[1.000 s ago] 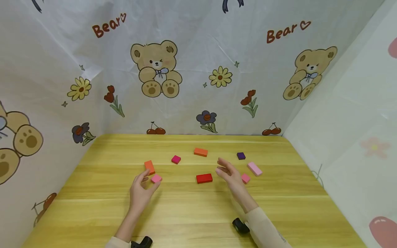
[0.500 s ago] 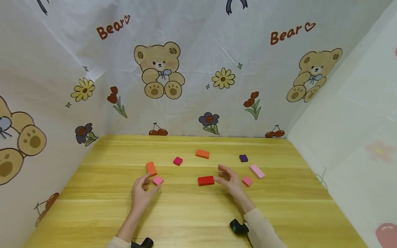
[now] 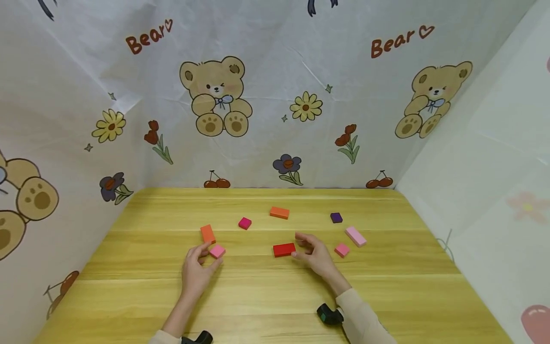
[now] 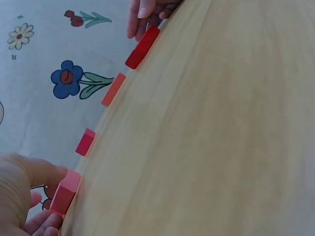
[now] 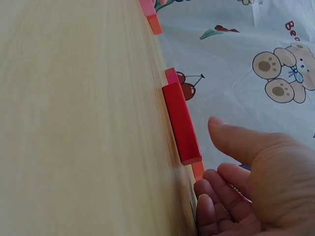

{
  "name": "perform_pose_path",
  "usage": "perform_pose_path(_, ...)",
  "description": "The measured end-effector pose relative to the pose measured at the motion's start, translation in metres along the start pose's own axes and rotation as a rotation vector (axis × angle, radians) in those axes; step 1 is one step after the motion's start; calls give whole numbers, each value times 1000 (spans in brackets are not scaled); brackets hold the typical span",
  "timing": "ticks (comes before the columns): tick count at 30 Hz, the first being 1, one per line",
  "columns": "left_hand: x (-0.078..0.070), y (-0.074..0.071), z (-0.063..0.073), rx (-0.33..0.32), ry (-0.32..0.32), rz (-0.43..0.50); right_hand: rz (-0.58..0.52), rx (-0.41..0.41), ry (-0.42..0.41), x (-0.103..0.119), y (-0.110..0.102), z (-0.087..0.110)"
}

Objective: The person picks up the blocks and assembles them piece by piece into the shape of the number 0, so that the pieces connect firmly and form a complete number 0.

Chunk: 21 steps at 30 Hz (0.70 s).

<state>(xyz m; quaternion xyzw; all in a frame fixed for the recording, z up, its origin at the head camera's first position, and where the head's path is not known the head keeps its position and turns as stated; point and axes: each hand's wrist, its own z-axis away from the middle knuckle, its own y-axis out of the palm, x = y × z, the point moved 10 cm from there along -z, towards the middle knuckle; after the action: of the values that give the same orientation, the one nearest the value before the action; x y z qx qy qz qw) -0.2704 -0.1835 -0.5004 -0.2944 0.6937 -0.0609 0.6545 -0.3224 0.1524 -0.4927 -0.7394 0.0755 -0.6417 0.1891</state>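
Observation:
My left hand (image 3: pixel 196 272) is at a small pink block (image 3: pixel 217 251) on the left of the table, thumb on one side and fingers on the other. In the left wrist view, the thumb meets one end of this pink block (image 4: pixel 65 192) and the fingertips lie at its other end. My right hand (image 3: pixel 317 257) is beside a red rectangular block (image 3: pixel 283 250), thumb and fingers spread apart at its right end. From the right wrist, the red block (image 5: pixel 182 123) appears just beyond the thumb, outside the grasp.
Farther back lie an orange block (image 3: pixel 208 233), a magenta block (image 3: pixel 245 223) and another orange block (image 3: pixel 280 212). To the right are a purple block (image 3: pixel 336 218), a light pink bar (image 3: pixel 355 236) and a second pink block (image 3: pixel 342 250). A bear-print cloth (image 3: pixel 258 143) stands behind the table.
My right hand has come down and to the left, toward the red block's right end. My left thumb and fingers have drawn slightly closer around the pink block. The blocks keep their places.

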Motion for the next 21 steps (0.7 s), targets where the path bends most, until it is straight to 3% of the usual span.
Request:
perform_pose_path(7, -2, -1, -1, -47, 20, -39, 123, -2, -28, -1, 5, 1)
perform_pose_path(21, -3, 0, 0, -69, 59, -92, 266, -34, -117, 8, 8, 2)
